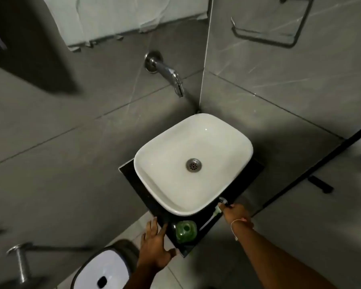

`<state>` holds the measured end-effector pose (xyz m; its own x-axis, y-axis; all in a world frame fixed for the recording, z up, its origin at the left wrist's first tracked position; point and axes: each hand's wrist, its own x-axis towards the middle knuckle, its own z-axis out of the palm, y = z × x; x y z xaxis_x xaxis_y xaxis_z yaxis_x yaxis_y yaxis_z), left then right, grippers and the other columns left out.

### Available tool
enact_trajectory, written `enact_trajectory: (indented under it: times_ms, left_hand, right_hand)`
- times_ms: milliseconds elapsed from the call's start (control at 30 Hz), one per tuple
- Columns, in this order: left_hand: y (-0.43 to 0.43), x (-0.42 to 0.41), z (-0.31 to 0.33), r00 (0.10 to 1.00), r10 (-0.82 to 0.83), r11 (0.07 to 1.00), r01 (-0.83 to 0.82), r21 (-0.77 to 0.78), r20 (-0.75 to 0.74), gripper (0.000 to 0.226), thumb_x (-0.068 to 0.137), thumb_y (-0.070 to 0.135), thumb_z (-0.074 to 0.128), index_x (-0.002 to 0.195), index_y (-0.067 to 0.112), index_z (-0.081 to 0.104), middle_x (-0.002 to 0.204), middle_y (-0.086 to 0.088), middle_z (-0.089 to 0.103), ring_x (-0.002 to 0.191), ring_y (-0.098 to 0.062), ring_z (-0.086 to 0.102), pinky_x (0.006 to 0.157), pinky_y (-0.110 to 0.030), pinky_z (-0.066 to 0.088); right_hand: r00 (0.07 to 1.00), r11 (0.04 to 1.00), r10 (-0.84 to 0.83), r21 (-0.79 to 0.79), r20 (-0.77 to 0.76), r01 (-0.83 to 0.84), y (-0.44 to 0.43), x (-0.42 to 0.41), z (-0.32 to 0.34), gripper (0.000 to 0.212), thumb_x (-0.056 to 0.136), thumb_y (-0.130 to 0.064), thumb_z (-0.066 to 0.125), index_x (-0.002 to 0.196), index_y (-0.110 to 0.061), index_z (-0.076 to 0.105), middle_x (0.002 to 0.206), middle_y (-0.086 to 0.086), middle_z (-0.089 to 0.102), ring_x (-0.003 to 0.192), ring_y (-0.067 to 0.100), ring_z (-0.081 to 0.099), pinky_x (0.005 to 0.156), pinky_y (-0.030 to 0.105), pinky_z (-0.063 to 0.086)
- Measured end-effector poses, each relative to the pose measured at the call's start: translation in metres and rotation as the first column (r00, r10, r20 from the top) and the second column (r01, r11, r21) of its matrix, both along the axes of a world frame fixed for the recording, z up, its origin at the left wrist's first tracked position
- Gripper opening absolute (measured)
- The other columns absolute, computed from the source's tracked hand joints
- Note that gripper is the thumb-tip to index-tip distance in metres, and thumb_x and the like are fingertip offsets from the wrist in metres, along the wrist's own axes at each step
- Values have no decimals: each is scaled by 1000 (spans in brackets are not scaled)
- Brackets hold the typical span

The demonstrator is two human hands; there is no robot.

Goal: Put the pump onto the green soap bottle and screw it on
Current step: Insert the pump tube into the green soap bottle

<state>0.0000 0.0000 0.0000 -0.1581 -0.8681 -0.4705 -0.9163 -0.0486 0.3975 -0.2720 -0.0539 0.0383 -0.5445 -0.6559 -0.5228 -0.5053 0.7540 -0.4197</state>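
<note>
The head camera looks steeply down on a white basin (193, 163) that sits on a small black counter (131, 174) in the corner of a grey-tiled bathroom. A chrome tap (169, 73) juts from the wall above it, and a round metal drain (193, 165) marks the middle of the bowl.

The green soap bottle (186, 231) stands upright on the near corner of the counter, just in front of the basin's rim, and its neck is open (the dark hole of the mouth faces the camera, with no pump on it). The pump (217, 211) lies on the counter to the right of the bottle, close against the basin's near right edge, its white head up by the fingers and its thin tube slanting down toward the counter's front edge.

The left hand (154, 249) is spread flat with the fingers splayed, resting on the counter's near left edge just beside the bottle and holding nothing. The right hand (234, 213) reaches in from the lower right, its fingertips closed down on the pump's head; whether the grip is firm cannot be told, since the fingers are small and partly blurred. A thin band circles the right wrist.

A white bin with a dark rim (100, 270) stands on the floor below the left forearm.
</note>
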Motion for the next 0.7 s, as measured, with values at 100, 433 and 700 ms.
enact_trajectory:
  times_ms: [100, 433, 700]
  left_hand:
    - [-5, -12, -2, 998, 32, 999, -33, -10, -46, 94, 65, 63, 70, 145, 38, 27, 163, -6, -4, 149, -30, -6, 119, -50, 15]
    - [-7, -19, -9, 980, 105, 992, -115, -54, -171, 66, 66, 48, 80, 126, 42, 54, 162, -10, 6, 149, -30, -4, 118, -54, 15]
    - [-10, -19, -14, 988, 76, 993, -87, -79, -135, 64, 68, 54, 76, 127, 45, 53, 163, -7, 2, 148, -29, -11, 120, -56, 8]
  right_hand:
    - [996, 996, -89, 24, 11, 89, -3, 4, -6, 67, 70, -62, 68, 107, -6, 65, 119, 22, 64, 113, 39, 57, 95, 48, 46]
    - [938, 957, -289, 40, 189, 287, -11, 11, -20, 59, 74, -48, 72, 105, 1, 66, 116, 23, 66, 105, 40, 61, 87, 44, 52]
    - [935, 753, -244, -557, 259, 351, 67, 38, 51, 28, 71, -63, 62, 77, -37, 70, 79, -10, 71, 81, 12, 66, 69, 34, 51]
